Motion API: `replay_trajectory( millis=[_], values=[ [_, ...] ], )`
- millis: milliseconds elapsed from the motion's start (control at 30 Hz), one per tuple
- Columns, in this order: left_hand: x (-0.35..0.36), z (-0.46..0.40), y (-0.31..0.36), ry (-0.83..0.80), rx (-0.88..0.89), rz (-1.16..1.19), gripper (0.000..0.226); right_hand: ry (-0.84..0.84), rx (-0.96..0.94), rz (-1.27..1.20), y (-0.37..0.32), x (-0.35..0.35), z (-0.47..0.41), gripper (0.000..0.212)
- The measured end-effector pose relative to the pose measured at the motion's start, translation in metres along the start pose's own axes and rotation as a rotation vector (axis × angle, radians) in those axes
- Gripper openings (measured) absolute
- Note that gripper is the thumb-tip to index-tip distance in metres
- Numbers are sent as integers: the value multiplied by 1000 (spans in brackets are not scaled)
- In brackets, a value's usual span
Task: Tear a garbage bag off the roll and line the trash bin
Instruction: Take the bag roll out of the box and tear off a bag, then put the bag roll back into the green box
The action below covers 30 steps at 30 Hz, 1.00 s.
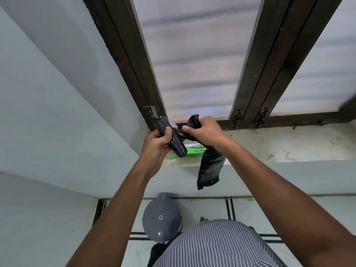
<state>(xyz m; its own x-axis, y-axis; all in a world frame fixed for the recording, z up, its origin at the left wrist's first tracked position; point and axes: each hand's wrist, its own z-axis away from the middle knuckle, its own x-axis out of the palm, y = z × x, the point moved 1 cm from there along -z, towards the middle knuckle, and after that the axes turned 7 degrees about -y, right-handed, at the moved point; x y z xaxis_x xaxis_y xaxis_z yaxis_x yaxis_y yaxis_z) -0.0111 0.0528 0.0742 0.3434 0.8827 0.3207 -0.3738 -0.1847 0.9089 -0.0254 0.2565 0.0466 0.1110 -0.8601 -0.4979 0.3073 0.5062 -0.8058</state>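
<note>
My left hand (157, 144) grips a black roll of garbage bags (176, 146), held slanted above the window sill. My right hand (204, 132) is closed on a folded black garbage bag (210, 166); its top bunches out above my fingers and its long end hangs down past the sill edge. A short crumpled stretch of plastic links roll and bag between my hands. The grey trash bin (161, 218), lid shut, stands on the floor below, left of my striped shirt.
A green and white bag box (194, 151) lies on the stained sill (279, 145) under my hands. Dark window frames with frosted panes (196, 64) rise behind. A pale wall (57, 112) closes in on the left. Tiled floor (260, 209) surrounds the bin.
</note>
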Motion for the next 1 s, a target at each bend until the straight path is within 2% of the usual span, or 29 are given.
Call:
replay_trajectory(
  millis=[67, 100, 233, 300, 367, 467, 567, 700, 800, 1000],
  values=[
    [3, 8, 4, -67, -22, 65, 27, 150, 90, 151, 4, -11, -4, 45],
    [4, 12, 5, -99, -24, 61, 27, 216, 120, 145, 12, -21, -8, 45],
    [-6, 13, -5, -72, 17, -119, 43, 190, 68, -29, 21, -53, -15, 47],
    [-6, 9, -9, -28, -25, -95, 49, 234, 8, 100, 17, -57, -14, 60],
    [-3, 6, -14, -26, -56, -92, 40, 376, -40, 306, 12, -61, -8, 56],
    [2, 4, -24, -39, -98, -105, 37, 475, -96, 354, 5, -71, 9, 57],
    [10, 0, -32, -41, -136, -113, 42, 526, -66, 208, 2, -86, 22, 51],
    [20, -8, -43, -43, -168, -121, 34, 577, 4, -284, 1, -110, 37, 43],
    [28, -13, -51, -59, -190, -116, 36, 589, -159, -497, 5, -116, 46, 17],
    [42, -20, -50, -73, -191, -93, 34, 649, -512, -450, -5, -123, 67, 24]
  ],
)
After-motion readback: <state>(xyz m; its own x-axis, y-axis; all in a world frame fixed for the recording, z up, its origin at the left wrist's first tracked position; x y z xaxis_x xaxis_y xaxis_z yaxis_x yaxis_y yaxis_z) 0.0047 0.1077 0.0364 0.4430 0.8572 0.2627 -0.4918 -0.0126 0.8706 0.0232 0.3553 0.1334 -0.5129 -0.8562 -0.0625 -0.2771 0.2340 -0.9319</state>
